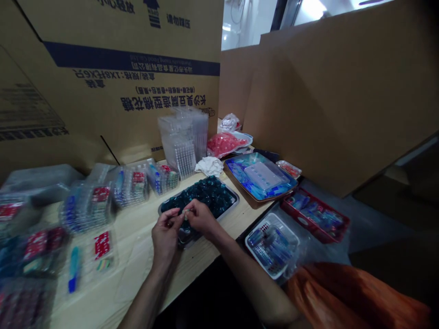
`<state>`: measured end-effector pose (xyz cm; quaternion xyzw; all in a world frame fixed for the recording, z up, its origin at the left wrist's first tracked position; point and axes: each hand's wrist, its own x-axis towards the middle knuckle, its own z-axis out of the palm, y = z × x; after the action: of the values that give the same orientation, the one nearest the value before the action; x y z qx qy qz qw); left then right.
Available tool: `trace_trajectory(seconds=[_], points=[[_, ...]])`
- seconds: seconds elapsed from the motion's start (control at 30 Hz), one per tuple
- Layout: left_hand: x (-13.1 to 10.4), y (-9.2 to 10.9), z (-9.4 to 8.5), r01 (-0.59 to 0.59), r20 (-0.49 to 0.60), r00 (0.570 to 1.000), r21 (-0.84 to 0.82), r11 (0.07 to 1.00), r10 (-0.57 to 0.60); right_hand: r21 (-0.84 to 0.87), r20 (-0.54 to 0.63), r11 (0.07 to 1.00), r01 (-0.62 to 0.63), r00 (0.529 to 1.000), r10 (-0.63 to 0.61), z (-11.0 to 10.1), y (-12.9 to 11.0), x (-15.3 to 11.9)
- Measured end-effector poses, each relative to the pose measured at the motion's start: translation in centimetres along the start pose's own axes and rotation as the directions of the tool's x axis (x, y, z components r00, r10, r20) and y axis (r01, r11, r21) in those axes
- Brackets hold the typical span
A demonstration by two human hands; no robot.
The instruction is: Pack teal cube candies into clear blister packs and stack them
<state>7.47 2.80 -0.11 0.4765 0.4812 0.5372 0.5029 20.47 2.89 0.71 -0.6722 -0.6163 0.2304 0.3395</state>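
Glossy, dark teal pieces (206,189) fill a rounded tray (237,199) on the smooth, wood-grained bench (195,264), the tray's long axis running away to the right. Both hands meet above its near-left part, the right hand (203,219) reaching farther over the pieces. It and the left hand (164,240) pinch, fingertips nearly closed, a small pale scrap (186,213), material unclear.

A pale wood-grain desk (137,227) carries a shallow tray of dark teal translucent pieces (206,194). Behind it lies a crumpled white cloth or tissue (209,166), beside tall stacks of clear plastic trays (181,141). Filled clear plastic packs (87,208) line the left side. Right of the teal pieces sits a rectangular tray with a blue pattern (248,173).
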Motion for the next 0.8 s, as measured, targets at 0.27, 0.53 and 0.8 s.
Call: trace_trajectory(seconds=[0.27, 0.53, 0.8], points=[[-3.9, 0.7, -1.9, -0.534, 0.571, 0.821, 0.783, 0.319, -0.027, -0.588, -0.119, 0.792, -0.164, 0.986, 0.116, -9.5, 5.5, 7.4], [-5.1, -2.3, -1.7, -0.558, 0.570, 0.821, 0.815, 0.156, -0.045, -0.750, 0.029, 0.655, -0.089, 0.986, 0.167, -9.2, 6.8, 9.3], [-5.9, -3.0, -5.5, -0.565, 0.520, 0.822, 0.695, 0.446, 0.231, -0.669, 0.355, 0.646, 0.368, 0.921, -0.158, -2.1, 1.2, 5.0]])
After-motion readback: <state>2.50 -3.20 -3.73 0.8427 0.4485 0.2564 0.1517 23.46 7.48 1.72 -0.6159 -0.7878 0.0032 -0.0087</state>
